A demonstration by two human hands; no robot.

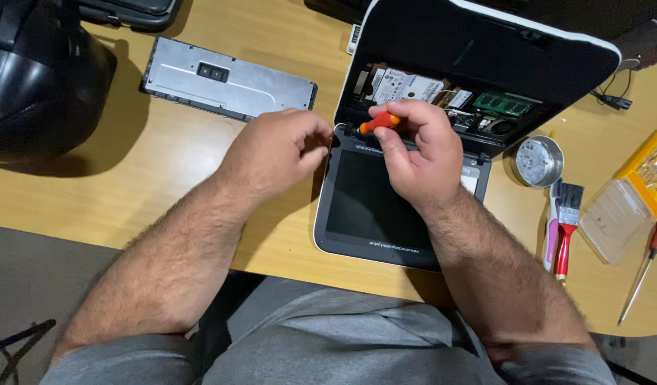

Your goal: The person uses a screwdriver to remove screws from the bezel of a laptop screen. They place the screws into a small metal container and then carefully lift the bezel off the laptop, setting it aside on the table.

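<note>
gripping an orange screwdriver [379, 122], his right hand [421, 153] works the laptop [385, 214] hinge. left hand [282, 146] curls loosely, holding nothing visible. keyboard panel [228, 78] already off, internals exposed.

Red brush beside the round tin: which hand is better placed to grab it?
Right, probably. The red brush lies on the right hand's side of the laptop, but that hand grips an orange screwdriver. The left hand would have to cross the laptop.

repair workbench | opened laptop [414, 142] | brush [567, 228] | bit case [653, 171]
</note>
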